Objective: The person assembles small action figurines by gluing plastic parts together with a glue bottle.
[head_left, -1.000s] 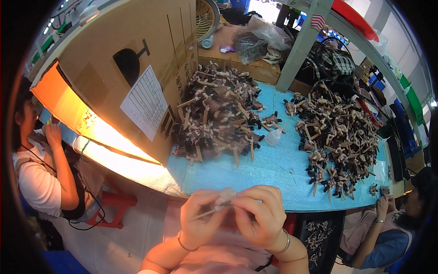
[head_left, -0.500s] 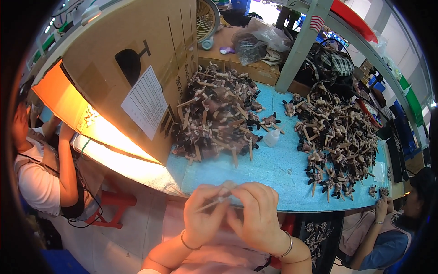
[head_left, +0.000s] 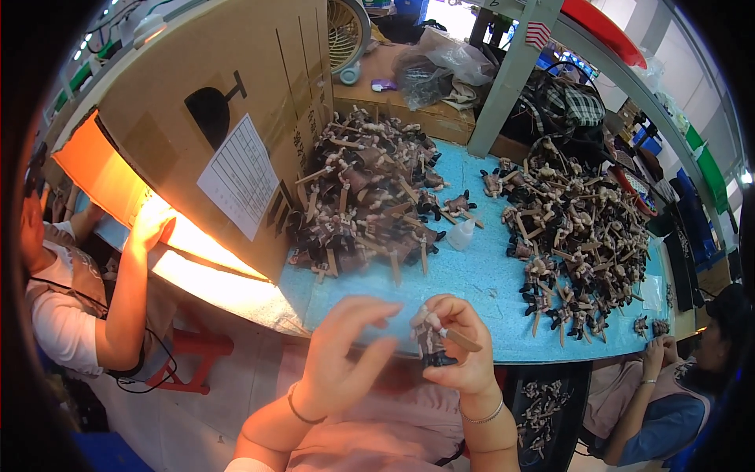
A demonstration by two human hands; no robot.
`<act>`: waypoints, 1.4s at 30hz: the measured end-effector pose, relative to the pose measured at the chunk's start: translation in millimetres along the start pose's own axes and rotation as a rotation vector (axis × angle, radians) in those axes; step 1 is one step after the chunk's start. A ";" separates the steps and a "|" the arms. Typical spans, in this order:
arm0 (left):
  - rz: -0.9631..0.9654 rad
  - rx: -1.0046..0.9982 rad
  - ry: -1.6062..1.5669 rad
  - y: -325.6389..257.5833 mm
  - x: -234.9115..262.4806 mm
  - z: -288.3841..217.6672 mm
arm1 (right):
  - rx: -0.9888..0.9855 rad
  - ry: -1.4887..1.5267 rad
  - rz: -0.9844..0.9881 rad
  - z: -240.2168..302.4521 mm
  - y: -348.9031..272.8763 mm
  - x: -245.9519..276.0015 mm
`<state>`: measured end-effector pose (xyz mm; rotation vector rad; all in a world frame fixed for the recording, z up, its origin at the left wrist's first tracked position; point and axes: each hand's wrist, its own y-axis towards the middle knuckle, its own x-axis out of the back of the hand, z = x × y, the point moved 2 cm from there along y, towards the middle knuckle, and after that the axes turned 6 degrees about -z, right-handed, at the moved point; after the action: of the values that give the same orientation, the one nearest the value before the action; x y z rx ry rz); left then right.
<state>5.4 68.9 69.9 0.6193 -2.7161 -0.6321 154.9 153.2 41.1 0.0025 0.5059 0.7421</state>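
My right hand [head_left: 472, 354] grips a small toy figurine [head_left: 430, 337] with a pale upper body, brown clothing and black boots. A flat tan blade sticks out from the figurine to the right, across my fingers. Just left of it, my left hand [head_left: 342, 362] is raised with its fingers spread, holding nothing. Both hands hover at the near edge of the blue tabletop [head_left: 487, 295]. Beyond them lies a heap of similar figurines [head_left: 370, 197] with tan blades, and a second heap of figurines [head_left: 582, 244] spreads to the right. A small white dropper bottle [head_left: 462, 234] stands between the heaps.
A tall cardboard box [head_left: 259, 86], lit orange inside, walls off the left. Co-workers sit at left [head_left: 71, 299] and right [head_left: 668, 409]. A black tray [head_left: 546, 409] of small parts is below the table's near edge. A metal post [head_left: 515, 82] rises at the back.
My hands, together at a small part before, have parted. The left has opened and moved away; the right now shows the figurine upright. The left co-worker's hand has moved up to the lit box.
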 end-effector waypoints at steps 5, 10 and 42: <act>0.100 0.037 -0.183 3.5 -10.7 10.8 | 0.024 0.011 0.058 -4.6 -5.5 2.6; 0.080 0.082 -0.229 -4.0 -13.2 13.3 | 0.088 -0.076 0.043 -2.8 -8.3 5.0; 0.153 0.126 -0.183 -29.2 -31.8 19.6 | -0.075 -0.169 -0.033 1.6 -23.4 12.8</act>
<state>35.9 67.0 33.7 0.3933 -2.9567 -0.5052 178.7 144.4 32.7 -0.0124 0.3161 0.7212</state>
